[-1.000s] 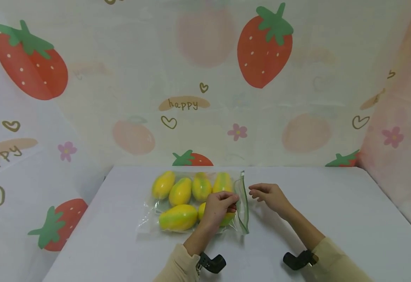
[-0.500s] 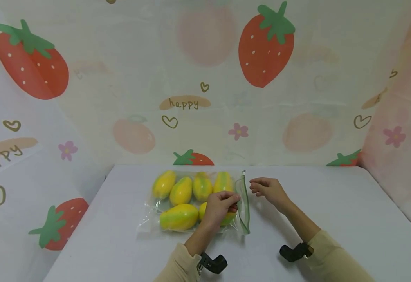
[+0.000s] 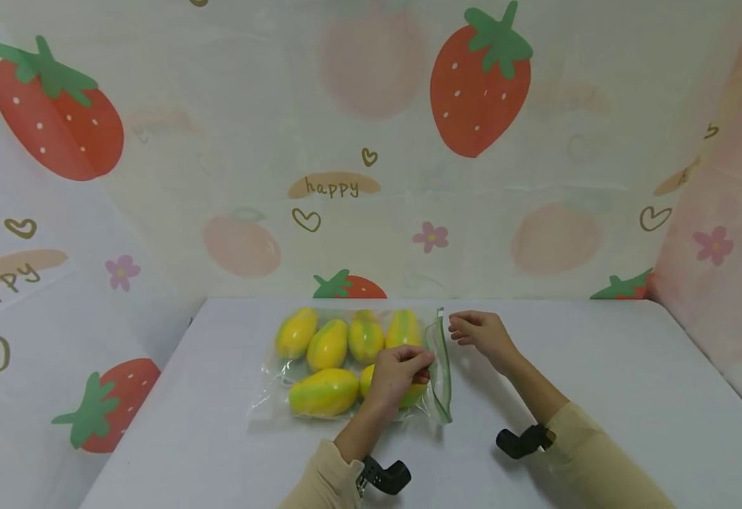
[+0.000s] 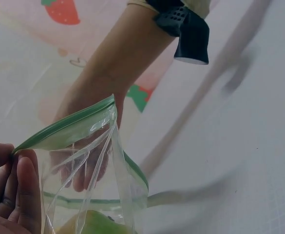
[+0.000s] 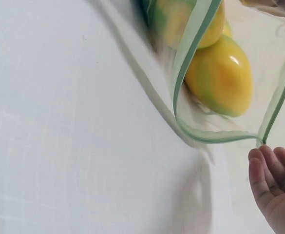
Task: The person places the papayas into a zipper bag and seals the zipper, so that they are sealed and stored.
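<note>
A clear zip bag (image 3: 439, 396) with a green seal strip lies on the white table, its mouth facing right. Several yellow-green fruits (image 3: 323, 392), like mangoes or papayas, fill it. My left hand (image 3: 393, 378) reaches over the bag and pinches the upper edge of its mouth between thumb and fingers. The right wrist view shows the mouth gaping, with a fruit (image 5: 220, 78) just inside. My right hand (image 3: 488, 339) hovers by the far corner of the mouth, fingers loosely bent and holding nothing. Its fingertips (image 5: 255, 155) are close to that corner; I cannot tell whether they touch.
The white table (image 3: 600, 367) extends to both sides of the bag. Behind it hangs a strawberry-patterned cloth (image 3: 371, 233), which also covers the left and right sides. Black cameras (image 3: 386, 475) are strapped on both wrists.
My right hand has moved away from me along the bag's mouth, up toward its far corner. My left hand and the bag have stayed almost still.
</note>
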`<state>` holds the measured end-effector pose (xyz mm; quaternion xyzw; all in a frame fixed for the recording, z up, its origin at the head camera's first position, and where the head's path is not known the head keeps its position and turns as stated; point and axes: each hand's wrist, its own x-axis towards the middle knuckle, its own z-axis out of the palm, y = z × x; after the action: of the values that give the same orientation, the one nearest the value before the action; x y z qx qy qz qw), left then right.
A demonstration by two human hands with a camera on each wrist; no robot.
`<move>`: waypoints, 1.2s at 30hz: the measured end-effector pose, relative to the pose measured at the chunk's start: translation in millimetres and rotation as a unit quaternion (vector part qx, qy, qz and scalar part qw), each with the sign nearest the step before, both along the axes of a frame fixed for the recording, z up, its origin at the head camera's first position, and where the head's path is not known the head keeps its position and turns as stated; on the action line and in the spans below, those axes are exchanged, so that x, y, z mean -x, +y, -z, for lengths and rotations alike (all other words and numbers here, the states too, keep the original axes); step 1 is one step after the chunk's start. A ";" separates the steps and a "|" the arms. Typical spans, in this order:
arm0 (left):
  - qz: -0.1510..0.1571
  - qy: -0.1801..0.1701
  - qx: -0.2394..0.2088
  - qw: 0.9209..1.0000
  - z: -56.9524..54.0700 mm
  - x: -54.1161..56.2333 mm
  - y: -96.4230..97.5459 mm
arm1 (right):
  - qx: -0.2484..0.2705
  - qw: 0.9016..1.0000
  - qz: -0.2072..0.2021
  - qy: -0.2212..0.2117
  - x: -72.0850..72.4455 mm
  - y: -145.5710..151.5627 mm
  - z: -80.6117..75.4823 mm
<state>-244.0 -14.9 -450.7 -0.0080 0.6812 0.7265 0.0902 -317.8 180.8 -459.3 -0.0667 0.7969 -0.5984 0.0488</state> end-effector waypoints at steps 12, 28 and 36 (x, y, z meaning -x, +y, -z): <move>0.001 -0.005 0.002 1.000 -1.0 -1.9 -0.6 | 0.021 0.999 0.029 -0.031 14.3 -7.9 3.8; 0.004 0.004 -0.007 1.000 0.5 -3.0 1.5 | -0.009 0.993 0.066 -0.092 32.6 -25.7 12.2; 0.001 0.027 0.019 0.999 5.8 -3.3 3.5 | -0.016 0.993 0.081 -0.085 37.4 -30.3 8.4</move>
<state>-240.7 -11.4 -456.5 0.0107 0.6969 0.7135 0.0724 -355.3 150.5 -467.8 0.0502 0.8020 -0.5913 0.0688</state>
